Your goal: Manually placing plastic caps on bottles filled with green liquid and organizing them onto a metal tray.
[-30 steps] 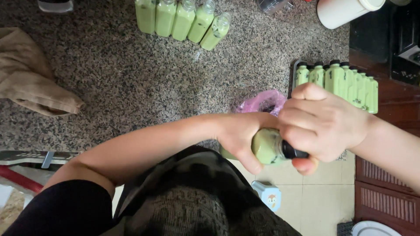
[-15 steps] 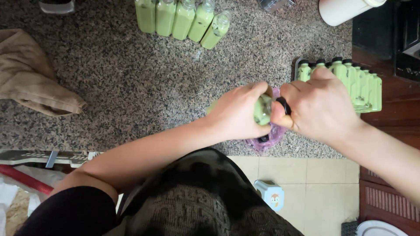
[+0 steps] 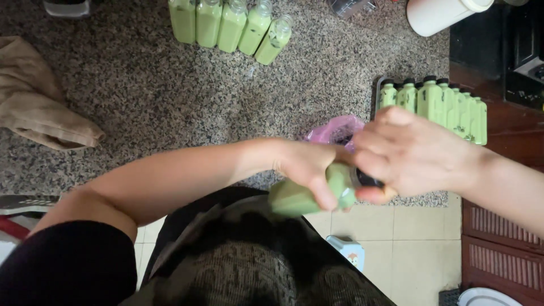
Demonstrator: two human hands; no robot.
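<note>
Green-filled plastic bottle (image 3: 300, 195) lies tilted near the lower centre of the frame, held out over the speckled granite tabletop (image 3: 141, 96) edge, above my lap. I have my left hand (image 3: 309, 167) wrapped closed around its body, while my right hand (image 3: 411, 153) is curled tight over the black screw cap (image 3: 367, 180) at its neck; from here the cap looks seated on the bottle, though I cannot tell how far it is turned home. At the right edge a dark tray (image 3: 378, 90) already carries a row of capped green bottles (image 3: 436, 105), and five more green bottles (image 3: 229, 25) lie side by side at the upper centre, seemingly without caps. A pink plastic bag (image 3: 334, 129) sits just behind my hands, and a crumpled tan cloth (image 3: 39, 102) lies at the left.
</note>
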